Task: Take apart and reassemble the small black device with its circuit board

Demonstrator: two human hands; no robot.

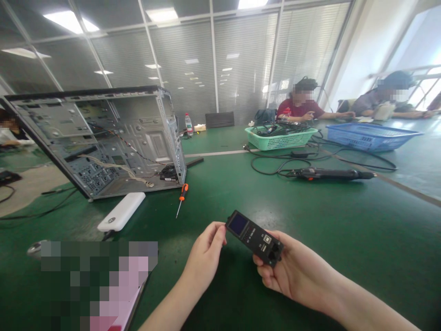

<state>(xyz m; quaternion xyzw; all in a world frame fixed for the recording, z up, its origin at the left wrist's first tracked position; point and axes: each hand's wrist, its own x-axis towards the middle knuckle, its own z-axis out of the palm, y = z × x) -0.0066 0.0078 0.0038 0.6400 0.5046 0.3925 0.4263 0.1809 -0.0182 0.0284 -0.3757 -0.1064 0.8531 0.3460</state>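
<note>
A small black device [254,237] with a little blue screen is held over the green table [310,220], low in the middle of the view. My right hand [296,271] is wrapped round its near end. My left hand [206,253] pinches the far end, next to the screen. An open grey computer case [103,138] lies on its side at the left, with loose wires inside. An orange-handled screwdriver [181,197] lies just in front of the case.
A white power bank [121,211] lies left of the screwdriver. A black electric screwdriver [330,174] with cables lies at the right. A green basket [280,137] and a blue basket [370,136] stand at the back. Other people sit at the far side.
</note>
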